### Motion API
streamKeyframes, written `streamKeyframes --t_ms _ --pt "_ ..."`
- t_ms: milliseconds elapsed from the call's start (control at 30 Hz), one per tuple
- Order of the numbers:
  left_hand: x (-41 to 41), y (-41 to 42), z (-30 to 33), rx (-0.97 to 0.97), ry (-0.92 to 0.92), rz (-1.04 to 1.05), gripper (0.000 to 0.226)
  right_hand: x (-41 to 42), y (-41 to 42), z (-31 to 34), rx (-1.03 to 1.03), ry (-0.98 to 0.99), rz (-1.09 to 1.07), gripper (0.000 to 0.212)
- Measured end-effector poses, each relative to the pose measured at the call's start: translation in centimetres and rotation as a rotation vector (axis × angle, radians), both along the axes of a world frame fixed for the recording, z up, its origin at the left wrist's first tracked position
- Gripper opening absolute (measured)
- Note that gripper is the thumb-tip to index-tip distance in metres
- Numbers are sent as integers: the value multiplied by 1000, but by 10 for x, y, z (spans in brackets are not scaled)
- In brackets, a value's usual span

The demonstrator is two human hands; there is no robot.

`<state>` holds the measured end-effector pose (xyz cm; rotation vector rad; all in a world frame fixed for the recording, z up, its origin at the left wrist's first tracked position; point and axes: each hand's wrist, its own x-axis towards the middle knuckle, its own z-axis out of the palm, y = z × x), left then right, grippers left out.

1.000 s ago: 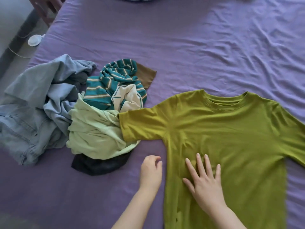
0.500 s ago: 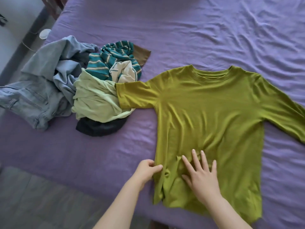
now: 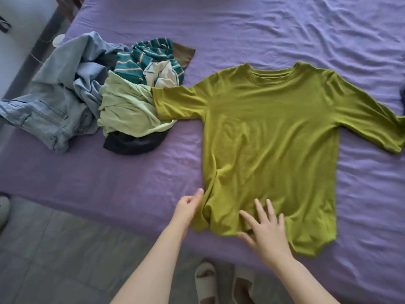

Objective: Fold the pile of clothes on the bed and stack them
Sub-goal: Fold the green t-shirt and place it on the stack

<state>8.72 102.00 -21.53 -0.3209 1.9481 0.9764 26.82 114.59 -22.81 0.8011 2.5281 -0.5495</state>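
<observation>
- Green tee (image 3: 269, 132) lies flat, front up, on the purple bed (image 3: 263, 29); collar at far end from the fingers, hem at near edge w/ some bunching at its left corner.
- Right hand (image 3: 266, 233) rests palm-down on the tee near the hem; fingers (image 3: 259, 208) straight & spread, pressing cloth, not gripping anything.
- Left hand (image 3: 188, 207) sits at the tee's left side seam, just above the hem; fingers loosely curled, tips touching the cloth edge. Can't tell if it's pinching the fabric or only touching.
- Pile (image 3: 122, 99) of unfolded clothes lies well beyond the left fingers, far-left on bed: jeans (image 3: 43, 113), pale green top (image 3: 125, 110), teal striped top (image 3: 142, 60), dark item (image 3: 131, 142) underneath.
- Tee's left sleeve overlaps the pale green top.
- Slippers (image 3: 206, 279) on floor below, between the forearms.
</observation>
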Motion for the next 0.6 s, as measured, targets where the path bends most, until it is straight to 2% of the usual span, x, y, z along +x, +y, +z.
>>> streamKeyframes --t_ms 67,133,200,267,333,400,467,500,600 --pt "12 -9 -2 46 -34 -139 21 1 -4 -2 -21 42 -30 39" --pt "14 -20 -3 94 62 -149 15 5 2 -7 -49 157 -159 20" --pt "9 -30 -2 112 218 -128 18 9 8 -8 -89 276 -284 14" --pt "4 -39 2 116 279 -96 26 15 8 -5 -107 333 -353 13" --pt "5 -45 8 156 217 -61 25 21 3 -1 -66 315 -343 17" --pt "9 -49 12 216 35 -52 22 26 -8 2 -51 230 -250 38" --pt "12 -57 13 277 -157 -54 36 30 -22 1 -37 51 -91 64" --pt "13 -62 12 290 -200 -72 43 30 -28 0 -17 -25 -20 69" --pt "10 -81 7 247 -163 -140 53 32 -36 -2 49 -64 21 53"
